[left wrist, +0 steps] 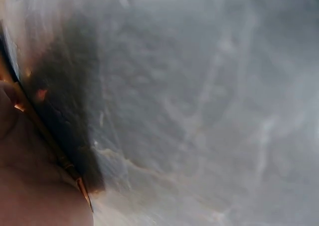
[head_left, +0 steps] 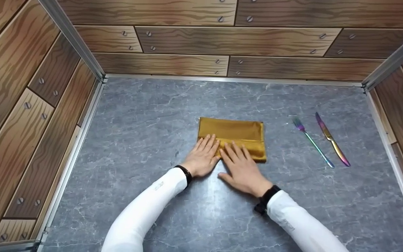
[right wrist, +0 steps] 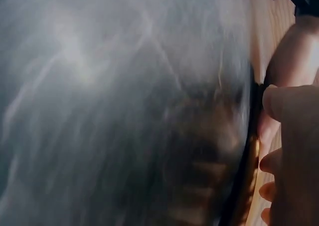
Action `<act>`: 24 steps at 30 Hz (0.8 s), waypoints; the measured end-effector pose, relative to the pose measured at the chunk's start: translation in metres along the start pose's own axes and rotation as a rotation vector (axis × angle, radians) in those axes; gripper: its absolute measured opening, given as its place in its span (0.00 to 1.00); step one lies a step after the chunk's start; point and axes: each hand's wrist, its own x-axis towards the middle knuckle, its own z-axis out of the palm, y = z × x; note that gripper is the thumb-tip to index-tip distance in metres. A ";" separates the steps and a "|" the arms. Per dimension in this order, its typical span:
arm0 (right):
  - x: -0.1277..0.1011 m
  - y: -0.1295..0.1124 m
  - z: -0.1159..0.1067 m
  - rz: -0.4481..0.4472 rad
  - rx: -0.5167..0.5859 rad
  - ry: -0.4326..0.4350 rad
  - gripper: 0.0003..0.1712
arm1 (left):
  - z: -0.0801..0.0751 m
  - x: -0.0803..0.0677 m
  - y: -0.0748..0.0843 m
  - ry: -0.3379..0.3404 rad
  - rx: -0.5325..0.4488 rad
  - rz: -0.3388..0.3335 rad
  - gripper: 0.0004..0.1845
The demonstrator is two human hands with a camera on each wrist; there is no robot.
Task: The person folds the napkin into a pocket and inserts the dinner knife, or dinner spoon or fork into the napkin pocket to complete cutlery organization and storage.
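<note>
A gold satin napkin (head_left: pixel 231 128) lies folded into a rectangle on the grey marbled table, a folded strip along its near side. The left hand (head_left: pixel 203 157) rests flat on the napkin's near left corner, fingers straight. Spread fingers of the right hand (head_left: pixel 241 169) press on the near strip, right of the left hand, with the thumb out on the table. In the left wrist view part of the left hand (left wrist: pixel 40 186) shows beside the napkin's edge (left wrist: pixel 47 133). The right wrist view has the right hand's fingers (right wrist: pixel 299 136) at its right side, over the gold edge.
A rainbow-coloured fork (head_left: pixel 313 142) and a matching knife (head_left: pixel 331 138) lie side by side to the right of the napkin. Wood-patterned panels (head_left: pixel 187 40) with metal edging stand at the back and both sides of the table (head_left: pixel 145 115).
</note>
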 end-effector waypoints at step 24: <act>0.010 -0.009 0.008 0.029 0.091 -0.030 0.49 | 0.002 0.001 0.001 -0.002 0.037 -0.007 0.35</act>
